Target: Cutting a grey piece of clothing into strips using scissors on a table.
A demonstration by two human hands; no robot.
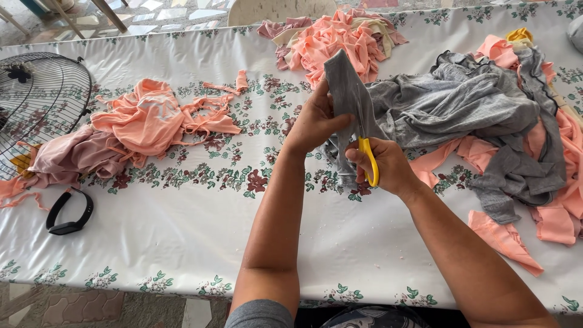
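left hand (pixel 313 121) gripping grey cloth (pixel 347 91), right hand (pixel 384 165) clasping yellow scissors (pixel 368 159), floral tablecloth (pixel 182 231), fan (pixel 36 103), tiled floor (pixel 79 307)

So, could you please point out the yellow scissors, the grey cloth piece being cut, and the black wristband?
yellow scissors (pixel 368 161): head view, on the yellow handle in the right hand.
grey cloth piece (pixel 344 82): head view, on its upper part.
black wristband (pixel 70 212): head view, on the strap.

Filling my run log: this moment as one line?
left hand: holds grey cloth strip | right hand: yellow-handled scissors cutting it | table
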